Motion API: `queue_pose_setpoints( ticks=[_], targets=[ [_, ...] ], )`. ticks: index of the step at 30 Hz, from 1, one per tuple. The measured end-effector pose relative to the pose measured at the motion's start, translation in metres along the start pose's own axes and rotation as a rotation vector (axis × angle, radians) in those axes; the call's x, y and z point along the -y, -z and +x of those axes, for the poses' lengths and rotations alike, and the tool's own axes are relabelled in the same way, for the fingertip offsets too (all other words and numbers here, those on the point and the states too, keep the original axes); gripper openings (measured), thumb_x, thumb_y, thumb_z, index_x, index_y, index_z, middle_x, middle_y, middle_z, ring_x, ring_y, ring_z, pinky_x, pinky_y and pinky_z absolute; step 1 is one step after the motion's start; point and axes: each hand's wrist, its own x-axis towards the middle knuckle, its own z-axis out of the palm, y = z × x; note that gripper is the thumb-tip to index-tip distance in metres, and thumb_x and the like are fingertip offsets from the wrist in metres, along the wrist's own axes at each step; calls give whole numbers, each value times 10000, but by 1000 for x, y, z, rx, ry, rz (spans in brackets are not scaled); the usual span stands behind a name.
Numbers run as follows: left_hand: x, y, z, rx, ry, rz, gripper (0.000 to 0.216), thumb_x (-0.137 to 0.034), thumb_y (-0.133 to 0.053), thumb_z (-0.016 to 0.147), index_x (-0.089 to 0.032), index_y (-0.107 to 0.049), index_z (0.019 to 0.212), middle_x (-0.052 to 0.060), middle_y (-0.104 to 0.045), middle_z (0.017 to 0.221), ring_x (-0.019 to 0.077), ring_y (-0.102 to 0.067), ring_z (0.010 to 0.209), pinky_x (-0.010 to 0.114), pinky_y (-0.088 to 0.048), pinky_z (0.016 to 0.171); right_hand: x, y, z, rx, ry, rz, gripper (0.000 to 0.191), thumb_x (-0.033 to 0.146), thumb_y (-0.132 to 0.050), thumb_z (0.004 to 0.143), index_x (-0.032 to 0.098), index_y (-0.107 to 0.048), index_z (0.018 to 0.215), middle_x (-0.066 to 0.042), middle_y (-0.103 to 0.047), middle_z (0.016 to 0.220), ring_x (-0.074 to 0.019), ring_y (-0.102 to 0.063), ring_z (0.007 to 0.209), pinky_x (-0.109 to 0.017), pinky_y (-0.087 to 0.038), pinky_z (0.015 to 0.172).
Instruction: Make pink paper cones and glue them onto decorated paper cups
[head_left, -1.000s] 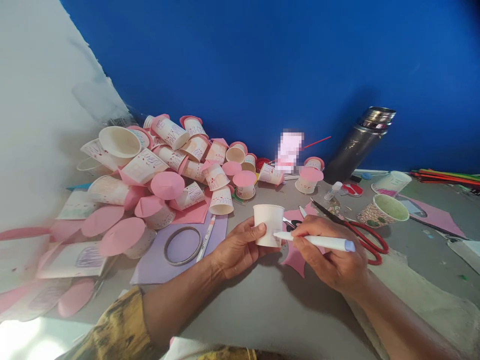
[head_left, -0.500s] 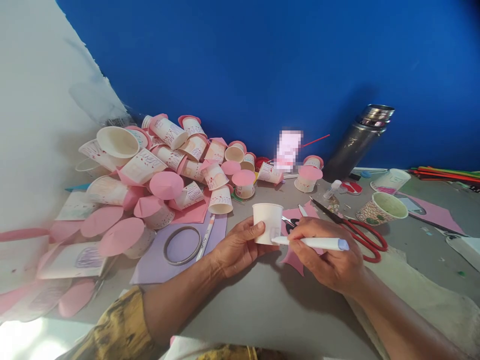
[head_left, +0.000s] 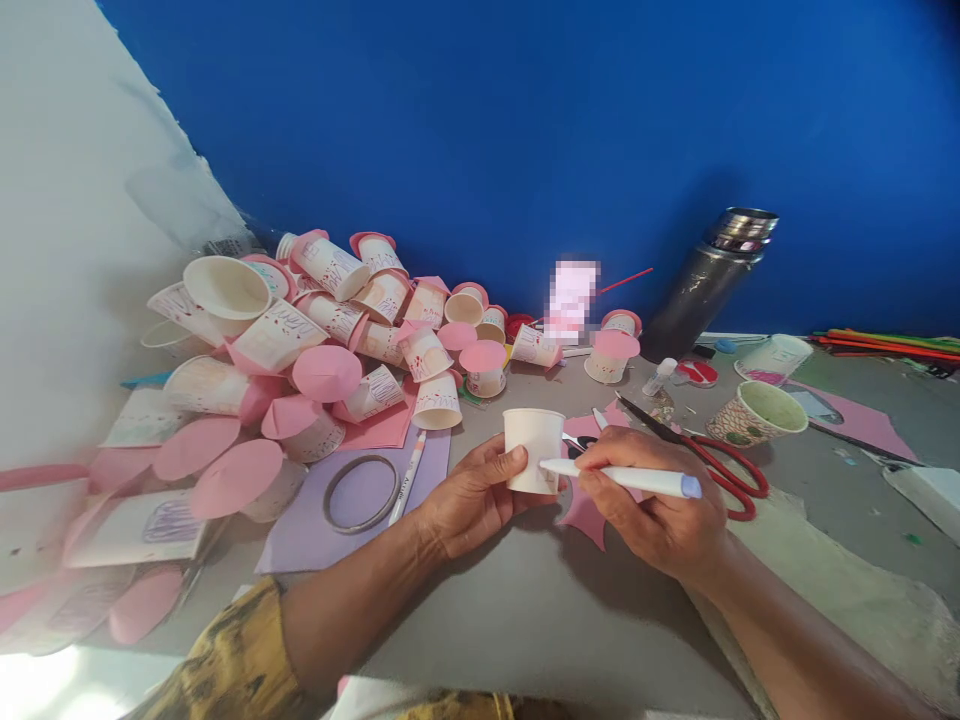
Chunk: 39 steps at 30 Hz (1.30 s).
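Observation:
Upright in my left hand (head_left: 474, 492) is a white paper cup (head_left: 532, 435), with my thumb on its front and the other fingers behind and under it. Faint pale purple lines show low on the cup's right side. My right hand (head_left: 652, 500) pinches a white marker (head_left: 645, 480) with a lilac end, held level. The marker's tip is at the front of the cup. Behind my right hand lie a pink paper scrap (head_left: 583, 520) with curved cut-outs and red-handled scissors (head_left: 724, 465).
Decorated cups with pink paper discs (head_left: 328, 373) pile up on the left. A tape roll (head_left: 362, 493) and another marker (head_left: 409, 477) lie on lilac paper (head_left: 300, 540). A dark flask (head_left: 694, 305) and a patterned cup (head_left: 750, 425) stand at the right, near a pale cloth (head_left: 832, 590).
The marker's tip has shifted slightly left and up across the cup's front. The cup has turned a little, carrying the purple lines toward its right edge. My view has shifted slightly.

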Motion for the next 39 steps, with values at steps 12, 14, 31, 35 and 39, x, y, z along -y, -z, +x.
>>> queue_pose_setpoints(
  ticks=[12,14,31,35,39],
  targets=[
    [-1,1,-2,50,30,-27,496,-339,-796,817,-91,-677,1230,163,-727,1160,289,-707,1043,426,-542,970,-3,2,-6,-88,-60,-66,94,154,-594,917,198,-637,847,-3,-719,702,-134,-654,602,-247,-493,584],
    [0,1,-1,55,25,-32,478,-322,-773,840,-93,-668,1246,166,-718,1189,279,-703,1045,435,-539,980,-2,2,-5,-70,-41,-67,88,164,-591,920,189,-642,853,-8,-714,691,-134,-651,595,-244,-493,572],
    [0,0,-2,73,24,-89,405,-291,-715,886,-71,-665,1223,178,-739,1139,308,-716,1041,473,-533,971,-4,3,-7,-55,-30,-118,107,146,-575,907,200,-630,833,4,-699,680,-128,-623,553,-247,-459,524],
    [0,1,-1,69,42,-106,460,-330,-744,860,-67,-663,1228,191,-737,1147,358,-703,1090,505,-513,999,-4,4,-8,-78,-117,-116,112,160,-595,909,203,-620,808,26,-663,632,-108,-575,503,-242,-424,492],
    [1,1,-1,83,39,-116,432,-339,-729,874,-62,-683,1202,185,-746,1128,345,-707,1079,484,-526,987,-1,4,-8,-106,-88,-97,113,149,-596,907,204,-622,812,22,-680,658,-114,-593,529,-246,-452,529]
  ],
)
